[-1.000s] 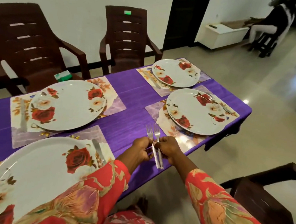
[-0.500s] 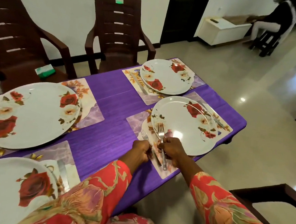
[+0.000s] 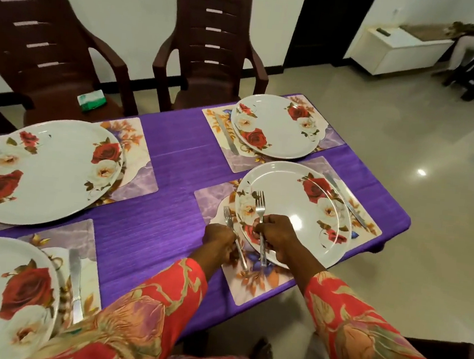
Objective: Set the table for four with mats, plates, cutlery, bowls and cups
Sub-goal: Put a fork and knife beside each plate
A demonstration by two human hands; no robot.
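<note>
The left hand (image 3: pixel 220 237) grips one fork (image 3: pixel 234 238) by its handle, low over the mat (image 3: pixel 255 282), just left of the plate (image 3: pixel 293 213). It looks ready to lay the fork down there, where a fork goes. The right hand (image 3: pixel 278 235) grips a second fork (image 3: pixel 261 225) over the plate's near edge, likely saved for another place. A knife (image 3: pixel 344 199) lies on the mat at the plate's right side. The purple desk (image 3: pixel 170 202) has four mats with plates. No bowls or cups show, so the job seems about half done.
</note>
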